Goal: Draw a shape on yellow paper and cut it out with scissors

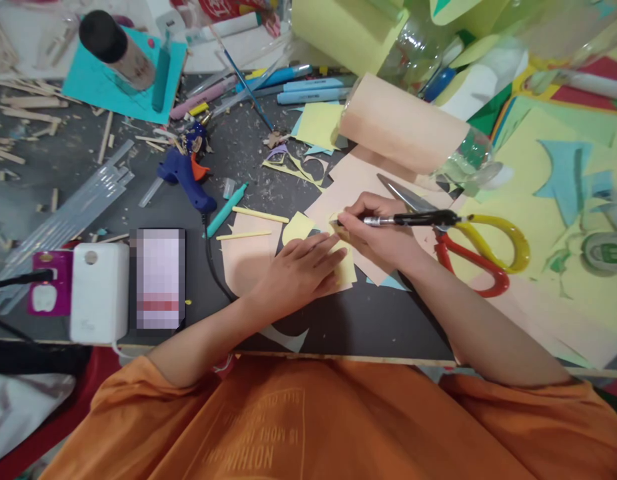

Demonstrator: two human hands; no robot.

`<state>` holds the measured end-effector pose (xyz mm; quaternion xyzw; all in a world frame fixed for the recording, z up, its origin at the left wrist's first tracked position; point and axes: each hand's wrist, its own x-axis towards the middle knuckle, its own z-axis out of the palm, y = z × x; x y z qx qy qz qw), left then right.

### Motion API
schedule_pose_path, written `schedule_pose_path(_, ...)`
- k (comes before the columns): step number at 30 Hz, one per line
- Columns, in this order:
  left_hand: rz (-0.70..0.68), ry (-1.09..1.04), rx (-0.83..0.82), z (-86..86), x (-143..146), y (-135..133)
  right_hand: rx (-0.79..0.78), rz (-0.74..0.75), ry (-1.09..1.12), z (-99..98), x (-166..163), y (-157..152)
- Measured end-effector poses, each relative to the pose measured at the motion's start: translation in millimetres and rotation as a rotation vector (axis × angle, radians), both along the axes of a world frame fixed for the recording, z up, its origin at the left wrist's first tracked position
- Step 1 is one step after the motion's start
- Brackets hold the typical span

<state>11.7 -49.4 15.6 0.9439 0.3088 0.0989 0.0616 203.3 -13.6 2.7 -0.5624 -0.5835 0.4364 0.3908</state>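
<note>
Right hand (pixel 376 227) pinches a black pen (pixel 423 219) over yellow paper (pixel 346 268)

The right hand's thumb and fingers are squeezed together around the pen, close to its tip. The pen lies almost flat, with its back end pointing to the right, over the scissors. Its tip is at the yellow paper, but I cannot tell if it touches.

The left hand (pixel 303 272) lies palm down on the same yellow paper. Its fingers are stretched out and a little apart, and they are not wrapped around anything. Its fingertips are just beside the pen tip. The yellow paper sits on the dark worktop (pixel 383 323), right in front of the person, partly hidden under both hands.

Just past the left hand is a small yellow scrap (pixel 297 229). Next to it, two thin yellow strips (pixel 261 215) lie across a pink sheet (pixel 246 267). A green marker (pixel 226 210) is near them, and a blue glue gun (pixel 181 172) is on its left.

Big scissors (pixel 442 248) with one red and one yellow handle lie beside the right hand. Beyond that hand, a clear bottle (pixel 473 157) lies on its side with pink paper (pixel 401 127) rolled around it. A phone (pixel 161 280) and a white box (pixel 99 293) are near the left arm.
</note>
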Motion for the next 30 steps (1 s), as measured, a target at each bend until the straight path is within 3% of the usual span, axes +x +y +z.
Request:
schedule_pose_path(8,0.025,-0.036,-0.044,-0.4,-4.3,3.5,-0.002,-0.192,0.145,-2.1,1.2,2.6)
schedule_pose_path(13,0.049,-0.09,-0.045,2.1,-5.8,5.9,-0.03,-0.146,0.184,-2.1,1.2,4.5)
schedule_pose_path(22,0.011,-0.01,-0.135,0.1,-5.5,5.6,0.029,-0.049,0.016,-4.6,2.8,1.4)
schedule_pose_path(30,0.013,-0.041,-0.083,-2.7,-5.1,4.6,0.021,-0.02,-0.01,-3.6,0.6,1.1)
